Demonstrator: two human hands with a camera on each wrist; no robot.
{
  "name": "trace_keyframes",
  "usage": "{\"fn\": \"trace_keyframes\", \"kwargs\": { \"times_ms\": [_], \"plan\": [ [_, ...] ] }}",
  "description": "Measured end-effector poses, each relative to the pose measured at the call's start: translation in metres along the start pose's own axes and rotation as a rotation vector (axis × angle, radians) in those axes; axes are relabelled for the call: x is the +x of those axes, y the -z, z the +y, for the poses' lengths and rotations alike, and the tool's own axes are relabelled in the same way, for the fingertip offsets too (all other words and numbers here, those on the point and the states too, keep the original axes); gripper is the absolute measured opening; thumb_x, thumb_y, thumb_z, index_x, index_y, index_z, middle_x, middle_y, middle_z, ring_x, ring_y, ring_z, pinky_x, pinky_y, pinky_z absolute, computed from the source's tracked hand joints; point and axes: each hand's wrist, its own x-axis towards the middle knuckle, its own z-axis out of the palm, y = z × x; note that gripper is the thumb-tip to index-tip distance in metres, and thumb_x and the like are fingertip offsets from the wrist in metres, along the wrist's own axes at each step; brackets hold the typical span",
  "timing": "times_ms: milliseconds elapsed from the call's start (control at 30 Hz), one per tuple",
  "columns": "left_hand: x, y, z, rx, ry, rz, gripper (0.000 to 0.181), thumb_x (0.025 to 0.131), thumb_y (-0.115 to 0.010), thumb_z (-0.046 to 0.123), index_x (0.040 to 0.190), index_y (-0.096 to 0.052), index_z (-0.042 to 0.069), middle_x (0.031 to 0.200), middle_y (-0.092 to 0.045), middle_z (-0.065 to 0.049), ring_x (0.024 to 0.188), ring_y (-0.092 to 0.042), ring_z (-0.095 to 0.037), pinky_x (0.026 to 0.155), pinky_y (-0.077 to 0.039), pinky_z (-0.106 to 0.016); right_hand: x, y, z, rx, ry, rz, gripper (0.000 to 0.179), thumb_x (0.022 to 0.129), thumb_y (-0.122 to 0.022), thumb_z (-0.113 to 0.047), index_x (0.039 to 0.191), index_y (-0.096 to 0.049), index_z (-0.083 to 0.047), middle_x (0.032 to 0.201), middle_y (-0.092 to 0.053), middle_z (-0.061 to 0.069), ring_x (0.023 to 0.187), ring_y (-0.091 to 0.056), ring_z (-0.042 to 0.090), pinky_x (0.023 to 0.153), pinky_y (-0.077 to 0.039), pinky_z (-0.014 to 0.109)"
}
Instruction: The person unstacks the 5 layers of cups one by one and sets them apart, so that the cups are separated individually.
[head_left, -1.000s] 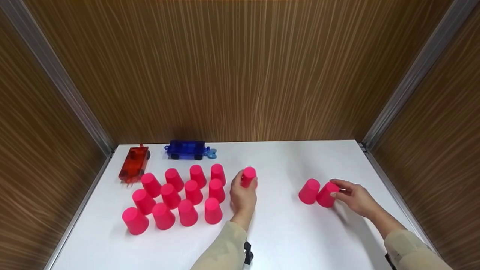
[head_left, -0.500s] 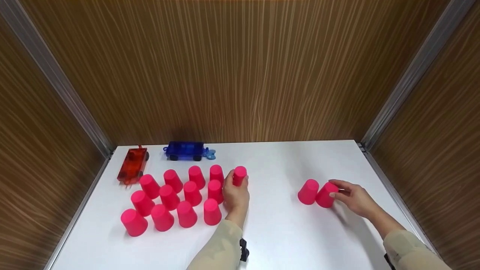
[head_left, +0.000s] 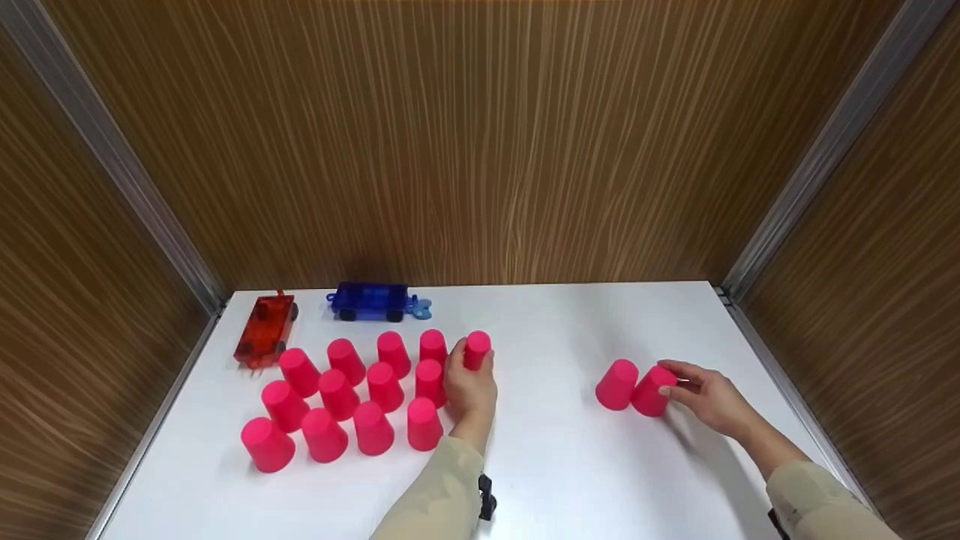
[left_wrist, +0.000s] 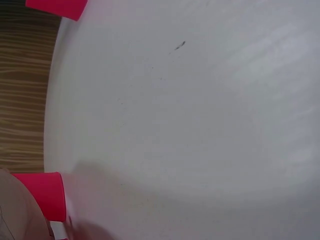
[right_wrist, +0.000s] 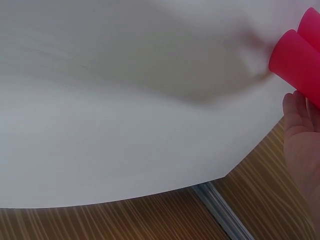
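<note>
My left hand [head_left: 471, 390] grips an upside-down bright pink cup [head_left: 478, 349], thumb on its right side and fingers on its left. That cup is close beside the right end of a group of similar pink cups [head_left: 384, 387], which stand upside down in rows. In the left wrist view, the hand [left_wrist: 20, 212] covers part of the held cup [left_wrist: 47, 195]. On the right, my right hand [head_left: 709, 396] holds another upturned pink cup [head_left: 651, 393] between thumb and fingers. A second cup [head_left: 617, 385] stands right against its left side.
Behind the rows, a translucent blue toy car base [head_left: 371, 301] lies near the back wall [head_left: 480, 150]. A translucent red one [head_left: 266, 330] sits at the back left. Wood-patterned side walls with metal corner strips enclose the white table [head_left: 555, 465].
My left hand has moved left with its cup, up close to the right end of the rows. The right hand and its two cups have stayed in place.
</note>
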Motion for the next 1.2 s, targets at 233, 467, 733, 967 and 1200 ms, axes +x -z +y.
{"fn": "trace_keyframes", "kwargs": {
  "times_ms": [233, 467, 733, 967, 1200],
  "plan": [
    [0.0016, 0.0006, 0.0014, 0.014, 0.013, -0.015, 0.056, 0.093, -0.084, 0.017, 0.145, -0.063, 0.009, 0.138, -0.069, -0.009, 0.133, -0.063, -0.029, 0.109, -0.052, -0.04, 0.0001, -0.0002, 0.0003, -0.01, -0.021, 0.002, 0.063, 0.102, -0.075, -0.024, 0.155, -0.051, 0.0, 0.148, -0.056, 0.028, 0.128, -0.062, 0.046, 0.093, -0.06, 0.03],
    [0.0035, 0.0006, 0.0034, -0.003, 0.024, -0.01, 0.057, 0.093, -0.084, 0.014, 0.145, -0.062, 0.005, 0.139, -0.067, -0.013, 0.133, -0.063, -0.032, 0.11, -0.052, -0.043, -0.0004, -0.0005, -0.001, -0.01, -0.006, 0.0, 0.062, 0.102, -0.074, -0.024, 0.154, -0.051, 0.001, 0.147, -0.056, 0.029, 0.127, -0.063, 0.047, 0.094, -0.061, 0.033],
    [0.005, -0.0024, 0.003, 0.002, -0.003, 0.032, 0.055, 0.091, -0.085, 0.012, 0.141, -0.064, 0.003, 0.134, -0.068, -0.016, 0.13, -0.064, -0.035, 0.108, -0.053, -0.045, 0.0012, 0.0004, 0.0005, -0.005, -0.004, 0.002, 0.06, 0.102, -0.074, -0.022, 0.153, -0.052, 0.001, 0.147, -0.057, 0.029, 0.127, -0.063, 0.047, 0.092, -0.06, 0.027],
    [0.0057, -0.0037, 0.0016, 0.009, -0.036, 0.061, 0.053, 0.09, -0.086, 0.011, 0.138, -0.066, 0.002, 0.13, -0.069, -0.018, 0.128, -0.065, -0.036, 0.109, -0.052, -0.047, 0.0005, 0.0003, -0.0007, 0.002, 0.003, 0.006, 0.059, 0.102, -0.074, -0.019, 0.153, -0.052, 0.002, 0.145, -0.058, 0.03, 0.126, -0.065, 0.046, 0.092, -0.06, 0.027],
    [0.0078, -0.0011, 0.0024, 0.025, 0.001, 0.004, 0.058, 0.093, -0.084, 0.015, 0.145, -0.062, 0.006, 0.138, -0.067, -0.014, 0.134, -0.062, -0.032, 0.111, -0.051, -0.043, 0.0004, 0.0003, -0.0005, -0.012, -0.021, 0.0, 0.061, 0.102, -0.074, -0.022, 0.154, -0.051, 0.0, 0.147, -0.057, 0.029, 0.127, -0.063, 0.046, 0.093, -0.06, 0.03]
  ]
}}
